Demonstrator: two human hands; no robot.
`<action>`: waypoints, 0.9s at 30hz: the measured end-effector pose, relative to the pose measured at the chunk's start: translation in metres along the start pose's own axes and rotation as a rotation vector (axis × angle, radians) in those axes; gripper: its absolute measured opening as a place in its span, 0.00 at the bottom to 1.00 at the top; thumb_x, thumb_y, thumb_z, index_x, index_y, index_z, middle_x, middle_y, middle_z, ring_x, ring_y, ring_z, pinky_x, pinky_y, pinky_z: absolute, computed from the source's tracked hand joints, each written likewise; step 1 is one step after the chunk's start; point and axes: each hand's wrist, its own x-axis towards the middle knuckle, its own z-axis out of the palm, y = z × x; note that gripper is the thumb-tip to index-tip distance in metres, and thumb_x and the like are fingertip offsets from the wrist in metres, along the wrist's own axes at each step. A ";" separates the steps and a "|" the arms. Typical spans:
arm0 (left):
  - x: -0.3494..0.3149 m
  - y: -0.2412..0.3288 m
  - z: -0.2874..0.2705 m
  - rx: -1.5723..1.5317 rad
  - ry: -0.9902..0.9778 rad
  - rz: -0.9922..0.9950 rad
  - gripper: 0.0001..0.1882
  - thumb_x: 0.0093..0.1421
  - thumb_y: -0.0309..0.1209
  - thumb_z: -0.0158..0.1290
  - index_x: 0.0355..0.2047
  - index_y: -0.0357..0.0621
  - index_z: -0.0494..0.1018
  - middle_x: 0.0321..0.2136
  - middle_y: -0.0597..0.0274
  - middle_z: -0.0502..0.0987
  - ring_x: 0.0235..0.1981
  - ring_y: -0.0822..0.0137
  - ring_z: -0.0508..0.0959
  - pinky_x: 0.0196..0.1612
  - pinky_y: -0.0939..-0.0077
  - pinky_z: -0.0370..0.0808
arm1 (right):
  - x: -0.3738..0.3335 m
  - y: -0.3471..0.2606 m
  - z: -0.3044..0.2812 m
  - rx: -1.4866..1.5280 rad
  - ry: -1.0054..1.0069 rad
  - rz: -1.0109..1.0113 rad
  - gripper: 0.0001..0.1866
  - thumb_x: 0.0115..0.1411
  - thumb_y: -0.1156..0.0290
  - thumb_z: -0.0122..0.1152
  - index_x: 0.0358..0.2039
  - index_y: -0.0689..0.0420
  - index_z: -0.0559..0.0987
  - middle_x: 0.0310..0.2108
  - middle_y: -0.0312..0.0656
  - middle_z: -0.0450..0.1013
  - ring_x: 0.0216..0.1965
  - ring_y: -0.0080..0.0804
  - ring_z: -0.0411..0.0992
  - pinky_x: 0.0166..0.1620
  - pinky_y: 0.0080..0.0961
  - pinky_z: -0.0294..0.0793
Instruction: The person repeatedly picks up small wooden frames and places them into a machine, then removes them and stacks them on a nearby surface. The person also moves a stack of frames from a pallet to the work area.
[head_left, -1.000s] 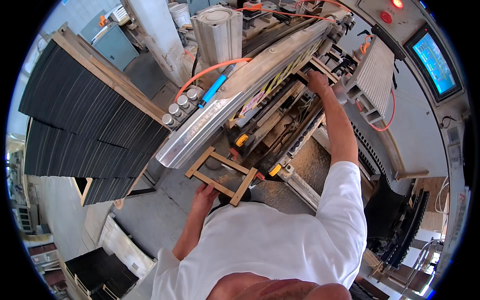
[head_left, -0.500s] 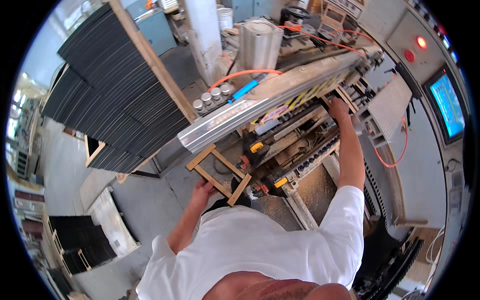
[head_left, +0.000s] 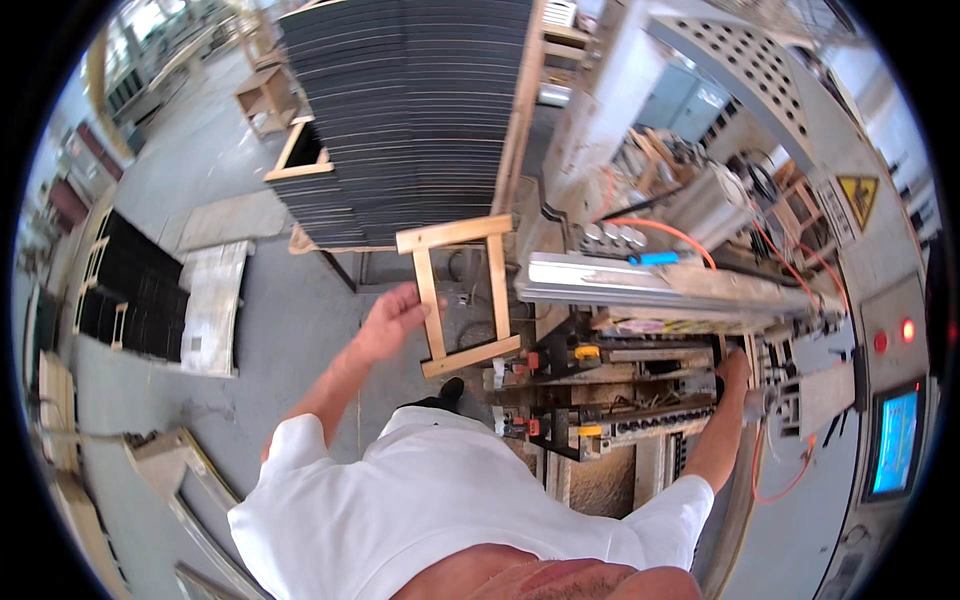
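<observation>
A small pale wooden frame [head_left: 499, 285], made of two long bars and two crosspieces, hangs over the floor left of the machine. My left hand [head_left: 392, 322] is closed on its left bar and holds it up. My right arm stretches to the far right end of the machine's clamping bed [head_left: 650, 408]. There my right hand [head_left: 735, 370] curls down beside a short wooden strip [head_left: 721, 347]; its fingertips and whatever they grip are hidden. Yellow-and-black clamps [head_left: 587, 352] sit at the bed's left end, close to the wooden frame.
A tall stack of black-edged frames [head_left: 410, 120] stands ahead. A long metal beam [head_left: 640, 280] crosses above the bed, bearing a blue pen-like tool [head_left: 655, 259]. On the right are a control screen [head_left: 893, 440] and a red light [head_left: 908, 329]. More black frames [head_left: 130, 290] lie left.
My view has swung to the left. The wooden frame, in my left hand, has moved forward from my waist toward the stack and turned more upright. My right hand stays at the machine.
</observation>
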 end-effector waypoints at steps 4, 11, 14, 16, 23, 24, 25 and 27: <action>-0.011 0.087 -0.045 -0.097 0.079 0.141 0.13 0.64 0.25 0.45 0.49 0.38 0.68 0.44 0.58 0.78 0.43 0.66 0.78 0.48 0.70 0.75 | -0.019 -0.020 -0.022 -0.013 -0.116 0.069 0.17 0.50 0.69 0.65 0.41 0.58 0.75 0.43 0.49 0.75 0.46 0.47 0.74 0.47 0.46 0.75; 0.032 0.216 -0.175 -0.130 0.311 0.590 0.22 0.65 0.37 0.48 0.51 0.32 0.67 0.41 0.55 0.78 0.41 0.69 0.79 0.43 0.76 0.78 | -0.067 -0.062 -0.072 0.243 0.395 0.060 0.21 0.58 0.67 0.58 0.51 0.63 0.72 0.45 0.54 0.74 0.45 0.53 0.73 0.45 0.42 0.73; 0.091 0.270 -0.262 -0.206 0.196 0.629 0.15 0.66 0.31 0.44 0.46 0.30 0.68 0.41 0.47 0.77 0.44 0.60 0.79 0.49 0.67 0.77 | -0.104 -0.091 -0.096 0.665 0.591 -0.055 0.20 0.60 0.69 0.57 0.52 0.63 0.72 0.48 0.54 0.73 0.48 0.50 0.73 0.47 0.39 0.73; 0.122 0.310 -0.304 -0.236 0.241 0.615 0.15 0.65 0.29 0.45 0.46 0.28 0.67 0.42 0.43 0.77 0.46 0.57 0.78 0.52 0.66 0.76 | -0.145 -0.141 -0.122 0.859 0.632 -0.098 0.17 0.61 0.73 0.56 0.50 0.64 0.73 0.46 0.51 0.74 0.46 0.41 0.74 0.48 0.32 0.73; 0.266 0.346 -0.377 -0.107 0.202 0.378 0.15 0.63 0.34 0.51 0.43 0.34 0.71 0.37 0.51 0.78 0.36 0.63 0.79 0.40 0.73 0.78 | -0.259 -0.225 -0.135 1.180 0.546 -0.079 0.13 0.61 0.78 0.55 0.46 0.66 0.75 0.40 0.45 0.76 0.41 0.29 0.74 0.46 0.24 0.72; 0.282 0.340 -0.375 -0.064 0.226 0.335 0.15 0.62 0.36 0.53 0.42 0.36 0.73 0.35 0.53 0.79 0.33 0.65 0.79 0.36 0.75 0.78 | -0.277 -0.235 -0.141 1.141 0.496 -0.062 0.13 0.61 0.78 0.56 0.45 0.66 0.76 0.39 0.45 0.77 0.41 0.29 0.74 0.46 0.24 0.72; 0.299 0.331 -0.369 0.031 0.317 0.363 0.17 0.57 0.42 0.59 0.38 0.40 0.76 0.29 0.61 0.78 0.26 0.70 0.77 0.28 0.78 0.74 | -0.288 -0.241 -0.138 1.140 0.477 -0.012 0.13 0.60 0.78 0.56 0.45 0.66 0.76 0.39 0.45 0.77 0.41 0.29 0.74 0.46 0.24 0.72; 0.323 0.322 -0.348 0.049 0.302 0.368 0.23 0.54 0.48 0.61 0.35 0.37 0.76 0.27 0.62 0.78 0.24 0.72 0.76 0.26 0.77 0.73 | -0.307 -0.246 -0.127 1.120 0.435 0.078 0.13 0.59 0.77 0.58 0.45 0.66 0.76 0.39 0.44 0.77 0.41 0.28 0.75 0.46 0.23 0.72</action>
